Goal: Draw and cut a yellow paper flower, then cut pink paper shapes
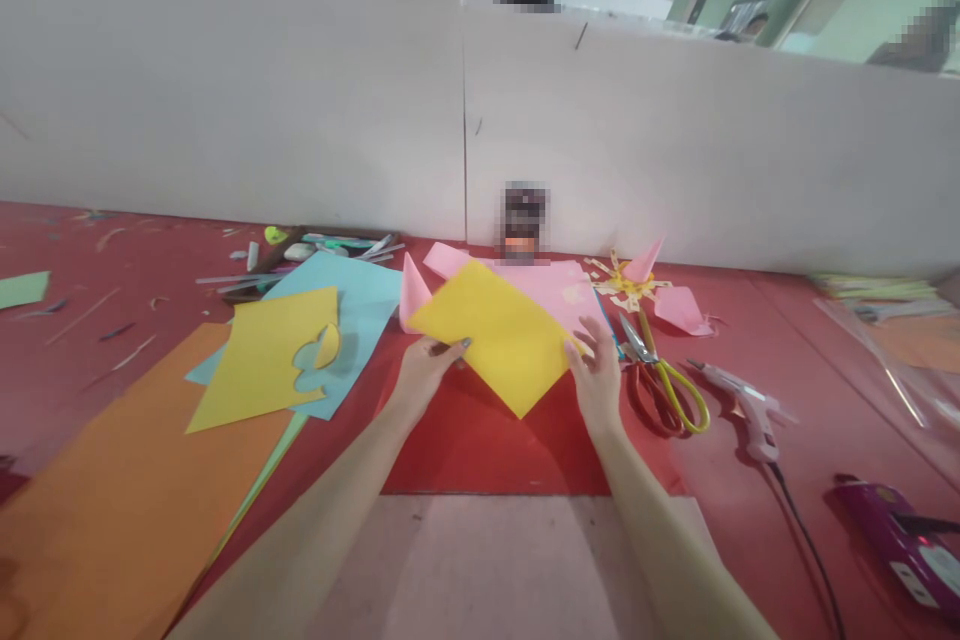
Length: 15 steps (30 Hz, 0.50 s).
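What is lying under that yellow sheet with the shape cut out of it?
The cut yellow sheet lies on a light blue sheet, which shows through the hole, and overlaps an orange sheet. What else it covers cannot be seen.

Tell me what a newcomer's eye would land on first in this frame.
Most likely the bright yellow sheet at centre, held by the left hand and right hand at opposite edges above a red sheet. Next, the yellow-handled scissors just right of the right hand, with a glue gun beyond them. To the left lies a yellow sheet with a cutout on blue paper.
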Motion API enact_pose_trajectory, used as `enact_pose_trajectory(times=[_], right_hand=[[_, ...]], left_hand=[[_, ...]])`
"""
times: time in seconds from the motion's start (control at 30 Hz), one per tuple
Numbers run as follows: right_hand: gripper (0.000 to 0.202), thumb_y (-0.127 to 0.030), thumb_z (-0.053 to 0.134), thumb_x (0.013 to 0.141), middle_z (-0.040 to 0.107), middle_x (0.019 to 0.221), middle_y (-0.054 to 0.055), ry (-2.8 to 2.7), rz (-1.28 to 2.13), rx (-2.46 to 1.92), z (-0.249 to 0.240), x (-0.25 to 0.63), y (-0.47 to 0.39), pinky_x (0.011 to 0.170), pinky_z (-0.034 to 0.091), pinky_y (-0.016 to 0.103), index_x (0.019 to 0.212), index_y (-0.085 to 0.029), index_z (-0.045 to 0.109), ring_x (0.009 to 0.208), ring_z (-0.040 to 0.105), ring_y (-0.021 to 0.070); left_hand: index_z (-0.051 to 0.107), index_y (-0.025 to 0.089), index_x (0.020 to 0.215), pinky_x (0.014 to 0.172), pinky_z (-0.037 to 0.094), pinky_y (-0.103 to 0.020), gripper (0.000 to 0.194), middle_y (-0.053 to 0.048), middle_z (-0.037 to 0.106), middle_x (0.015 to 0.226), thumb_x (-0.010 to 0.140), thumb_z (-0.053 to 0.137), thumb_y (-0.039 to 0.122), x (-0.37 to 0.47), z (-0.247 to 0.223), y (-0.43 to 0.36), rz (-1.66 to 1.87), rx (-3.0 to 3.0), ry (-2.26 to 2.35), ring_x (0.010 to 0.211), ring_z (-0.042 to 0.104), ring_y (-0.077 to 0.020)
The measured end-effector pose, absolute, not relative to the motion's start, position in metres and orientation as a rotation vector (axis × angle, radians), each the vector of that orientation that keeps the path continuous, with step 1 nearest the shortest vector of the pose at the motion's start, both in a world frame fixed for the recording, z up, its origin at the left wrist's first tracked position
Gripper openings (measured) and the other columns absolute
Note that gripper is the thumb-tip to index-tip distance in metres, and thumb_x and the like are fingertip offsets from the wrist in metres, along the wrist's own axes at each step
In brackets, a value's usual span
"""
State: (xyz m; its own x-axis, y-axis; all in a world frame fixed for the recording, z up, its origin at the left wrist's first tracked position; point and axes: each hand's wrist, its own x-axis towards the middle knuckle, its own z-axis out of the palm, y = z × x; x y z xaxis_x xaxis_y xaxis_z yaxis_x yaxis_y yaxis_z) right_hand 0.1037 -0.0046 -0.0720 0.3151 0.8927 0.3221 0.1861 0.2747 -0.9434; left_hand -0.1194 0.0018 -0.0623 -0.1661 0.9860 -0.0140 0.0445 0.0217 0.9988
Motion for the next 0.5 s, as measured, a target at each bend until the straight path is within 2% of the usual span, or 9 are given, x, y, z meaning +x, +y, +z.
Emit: enact_pose_trajectory(times=[0.13, 0.23, 0.33, 0.43, 0.5], right_hand=[[0.039, -0.043, 0.053, 0.079, 0.063, 0.108, 0.010, -1.297, 0.906, -1.168, -0.077, 0.099, -0.004, 0.081, 0.047, 0.034, 0.109, -0.018, 0.058, 0.101, 0.057, 0.0231], [0.034, -0.043, 0.059, 0.074, 0.068, 0.097, 0.009, -1.419, 1.032, -1.184, -0.084, 0.098, -0.003, 0.083, 0.046, 0.037, 0.095, -0.016, 0.064, 0.095, 0.060, 0.0251], [0.032, -0.040, 0.057, 0.075, 0.067, 0.095, 0.011, -1.394, 0.994, -1.234, -0.090, 0.098, 0.001, 0.078, 0.047, 0.037, 0.094, -0.014, 0.062, 0.088, 0.061, 0.0245], [0.030, -0.039, 0.051, 0.078, 0.066, 0.091, 0.009, -1.341, 0.861, -1.244, -0.089, 0.100, 0.004, 0.070, 0.048, 0.031, 0.094, -0.014, 0.057, 0.081, 0.061, 0.0203], [0.027, -0.039, 0.048, 0.079, 0.063, 0.082, 0.006, -1.307, 0.733, -1.306, -0.086, 0.103, 0.004, 0.064, 0.046, 0.027, 0.089, -0.015, 0.055, 0.073, 0.058, 0.0175]], left_hand=[[0.066, 0.014, 0.087, 0.064, 0.050, -0.030, 0.037, -0.009, 0.068, 0.092, 0.062, 0.069, 0.041, -0.120, -0.063, 0.004, 1.325, 1.044, 1.335, 0.078, 0.062, -0.0196], [0.065, 0.013, 0.087, 0.063, 0.050, -0.030, 0.039, -0.009, 0.068, 0.091, 0.063, 0.068, 0.044, -0.120, -0.062, 0.003, 1.318, 1.057, 1.330, 0.078, 0.062, -0.0202], [0.065, 0.012, 0.084, 0.061, 0.049, -0.030, 0.041, -0.008, 0.069, 0.082, 0.066, 0.063, 0.048, -0.120, -0.061, 0.001, 1.313, 1.069, 1.369, 0.072, 0.062, -0.0201], [0.064, 0.011, 0.080, 0.060, 0.048, -0.029, 0.038, -0.006, 0.066, 0.070, 0.069, 0.059, 0.047, -0.121, -0.061, 0.001, 1.277, 1.141, 1.402, 0.066, 0.062, -0.0191], [0.061, 0.012, 0.088, 0.057, 0.048, -0.028, 0.036, -0.004, 0.065, 0.071, 0.070, 0.059, 0.043, -0.122, -0.060, 0.002, 1.297, 1.202, 1.353, 0.064, 0.061, -0.0176]])
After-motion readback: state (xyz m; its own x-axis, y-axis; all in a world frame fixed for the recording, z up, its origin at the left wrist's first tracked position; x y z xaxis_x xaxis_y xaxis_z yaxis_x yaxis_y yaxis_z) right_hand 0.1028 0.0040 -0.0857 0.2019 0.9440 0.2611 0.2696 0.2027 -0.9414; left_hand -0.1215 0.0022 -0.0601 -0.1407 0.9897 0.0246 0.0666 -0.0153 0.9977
